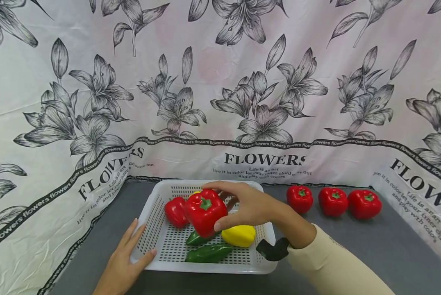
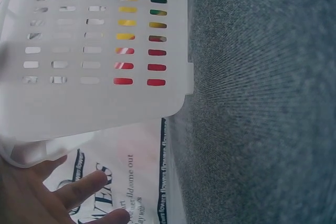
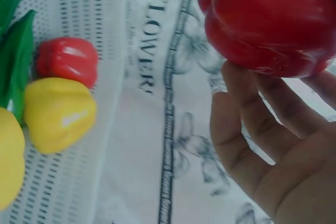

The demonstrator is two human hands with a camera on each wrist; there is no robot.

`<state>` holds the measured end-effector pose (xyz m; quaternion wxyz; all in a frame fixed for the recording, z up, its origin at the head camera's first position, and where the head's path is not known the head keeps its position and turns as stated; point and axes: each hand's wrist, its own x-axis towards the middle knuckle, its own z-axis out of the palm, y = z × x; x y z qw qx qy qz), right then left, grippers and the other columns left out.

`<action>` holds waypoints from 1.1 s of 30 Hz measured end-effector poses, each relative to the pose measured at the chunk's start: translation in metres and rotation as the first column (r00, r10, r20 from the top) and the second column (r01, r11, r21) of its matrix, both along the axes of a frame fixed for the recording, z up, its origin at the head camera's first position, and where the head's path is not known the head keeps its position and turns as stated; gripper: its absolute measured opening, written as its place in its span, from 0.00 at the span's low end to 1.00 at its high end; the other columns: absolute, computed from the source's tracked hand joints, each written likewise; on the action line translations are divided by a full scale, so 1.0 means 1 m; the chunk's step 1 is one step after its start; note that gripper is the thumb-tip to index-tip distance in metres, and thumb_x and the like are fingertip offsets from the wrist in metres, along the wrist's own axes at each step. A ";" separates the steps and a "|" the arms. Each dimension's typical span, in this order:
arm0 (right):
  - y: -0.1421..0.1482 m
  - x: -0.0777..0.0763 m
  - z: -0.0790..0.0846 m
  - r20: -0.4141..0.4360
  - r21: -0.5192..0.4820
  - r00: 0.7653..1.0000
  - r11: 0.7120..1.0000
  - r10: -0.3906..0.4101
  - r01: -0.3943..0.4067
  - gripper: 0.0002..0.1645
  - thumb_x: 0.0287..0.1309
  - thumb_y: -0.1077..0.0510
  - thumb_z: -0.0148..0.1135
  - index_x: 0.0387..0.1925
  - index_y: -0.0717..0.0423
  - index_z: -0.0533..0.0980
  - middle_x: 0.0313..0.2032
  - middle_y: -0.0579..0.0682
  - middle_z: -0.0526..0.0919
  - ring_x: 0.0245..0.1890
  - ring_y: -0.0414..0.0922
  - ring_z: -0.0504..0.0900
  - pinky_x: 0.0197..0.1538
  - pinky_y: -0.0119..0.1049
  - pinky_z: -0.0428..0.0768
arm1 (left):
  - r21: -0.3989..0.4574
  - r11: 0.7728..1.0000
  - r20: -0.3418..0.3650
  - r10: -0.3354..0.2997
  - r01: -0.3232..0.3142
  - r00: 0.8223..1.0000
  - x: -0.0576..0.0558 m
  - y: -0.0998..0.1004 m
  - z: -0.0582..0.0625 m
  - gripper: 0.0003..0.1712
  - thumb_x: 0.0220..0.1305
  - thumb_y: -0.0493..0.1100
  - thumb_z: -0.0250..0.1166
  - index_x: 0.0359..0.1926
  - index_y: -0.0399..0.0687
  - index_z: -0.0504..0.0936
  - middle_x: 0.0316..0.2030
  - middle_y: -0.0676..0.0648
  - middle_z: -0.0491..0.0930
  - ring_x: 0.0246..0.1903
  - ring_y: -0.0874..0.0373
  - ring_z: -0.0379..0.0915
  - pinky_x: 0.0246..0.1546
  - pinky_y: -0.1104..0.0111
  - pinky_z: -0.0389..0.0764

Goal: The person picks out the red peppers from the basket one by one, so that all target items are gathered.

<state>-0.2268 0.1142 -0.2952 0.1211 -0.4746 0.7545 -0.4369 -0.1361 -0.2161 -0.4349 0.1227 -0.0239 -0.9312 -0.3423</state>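
Note:
My right hand (image 1: 248, 205) holds a red bell pepper (image 1: 205, 217) with a green stem above the white plastic basket (image 1: 205, 268), thumb on the near side and fingers behind. In the right wrist view that pepper (image 3: 268, 19) shows large at the fingertips. My left hand (image 1: 122, 262) rests at the basket's left rim, its fingers spread and fairly straight. Inside the basket lie another red bell pepper (image 1: 174, 213), a yellow bell pepper (image 1: 239, 236) and two long green peppers, one in front (image 1: 209, 253). A second yellow bell pepper (image 3: 8, 158) is mostly hidden in the head view.
Three red bell peppers stand in a row on the grey tabletop (image 1: 397, 246), right of the basket: a left one (image 1: 299, 200), a middle one (image 1: 332, 203) and a right one (image 1: 364, 205). A white flower-printed cloth (image 1: 213, 123) hangs behind and along both sides.

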 end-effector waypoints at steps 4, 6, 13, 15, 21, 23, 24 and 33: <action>0.019 0.009 0.001 0.009 -0.032 0.999 0.999 -0.040 0.041 0.43 0.53 0.45 0.70 0.69 0.49 0.65 0.56 0.44 0.76 0.52 0.46 0.75 0.47 0.44 0.80 | -0.009 1.000 0.060 0.004 -0.004 0.998 0.000 0.000 0.001 0.47 0.61 0.64 0.64 0.72 0.45 0.61 0.74 0.43 0.46 0.65 0.35 0.53 0.54 0.33 0.59; 0.028 0.012 0.000 0.008 -0.062 0.998 0.996 -0.060 0.060 0.43 0.54 0.47 0.69 0.69 0.52 0.65 0.56 0.46 0.76 0.53 0.48 0.75 0.47 0.44 0.80 | -0.011 1.000 0.079 0.006 -0.005 0.997 0.000 0.000 0.001 0.47 0.61 0.64 0.63 0.73 0.45 0.60 0.74 0.43 0.45 0.65 0.35 0.52 0.54 0.33 0.59; 0.052 0.023 -0.005 -0.018 -0.138 0.994 0.984 -0.111 0.108 0.43 0.52 0.52 0.70 0.68 0.54 0.65 0.57 0.47 0.75 0.54 0.49 0.75 0.47 0.45 0.80 | -0.009 1.000 0.062 0.004 -0.004 0.998 0.000 0.001 0.000 0.46 0.61 0.63 0.64 0.73 0.46 0.61 0.74 0.43 0.45 0.65 0.35 0.52 0.54 0.33 0.58; 0.058 0.026 -0.006 -0.030 -0.146 0.989 0.980 -0.143 0.138 0.43 0.51 0.52 0.71 0.68 0.52 0.65 0.58 0.46 0.75 0.54 0.48 0.75 0.47 0.45 0.80 | -0.009 1.000 0.058 0.003 -0.003 0.998 0.000 0.001 0.000 0.46 0.61 0.63 0.64 0.73 0.46 0.61 0.74 0.43 0.46 0.66 0.35 0.52 0.55 0.33 0.58; 0.080 0.037 -0.011 -0.038 -0.176 0.971 0.958 -0.237 0.227 0.43 0.51 0.55 0.71 0.69 0.47 0.66 0.60 0.46 0.73 0.56 0.47 0.75 0.49 0.42 0.79 | -0.008 1.000 0.034 0.003 -0.003 0.999 0.001 0.001 -0.001 0.45 0.61 0.62 0.64 0.72 0.46 0.61 0.74 0.43 0.47 0.66 0.36 0.52 0.55 0.34 0.59; 0.087 0.039 -0.014 -0.022 -0.200 0.968 0.950 -0.250 0.240 0.42 0.52 0.57 0.71 0.69 0.49 0.65 0.60 0.48 0.72 0.56 0.47 0.75 0.48 0.42 0.79 | -0.009 1.000 0.023 0.003 -0.003 1.000 0.001 0.001 -0.001 0.45 0.61 0.62 0.65 0.72 0.46 0.61 0.73 0.43 0.47 0.65 0.36 0.53 0.54 0.34 0.60; 0.091 0.040 -0.016 -0.014 -0.214 0.967 0.945 -0.255 0.247 0.42 0.52 0.58 0.71 0.69 0.50 0.65 0.60 0.50 0.72 0.55 0.48 0.76 0.47 0.42 0.80 | -0.008 1.000 0.018 0.002 -0.002 1.000 0.001 0.001 -0.001 0.45 0.61 0.61 0.65 0.72 0.46 0.62 0.73 0.43 0.48 0.65 0.36 0.53 0.55 0.34 0.60; 0.124 0.044 -0.028 0.042 -0.262 0.930 0.894 -0.365 0.362 0.45 0.50 0.69 0.69 0.70 0.51 0.63 0.59 0.54 0.71 0.51 0.51 0.77 0.42 0.46 0.82 | -0.006 1.000 -0.003 -0.002 0.002 1.000 0.001 0.000 0.000 0.45 0.61 0.60 0.66 0.72 0.45 0.62 0.73 0.44 0.48 0.66 0.36 0.52 0.55 0.34 0.59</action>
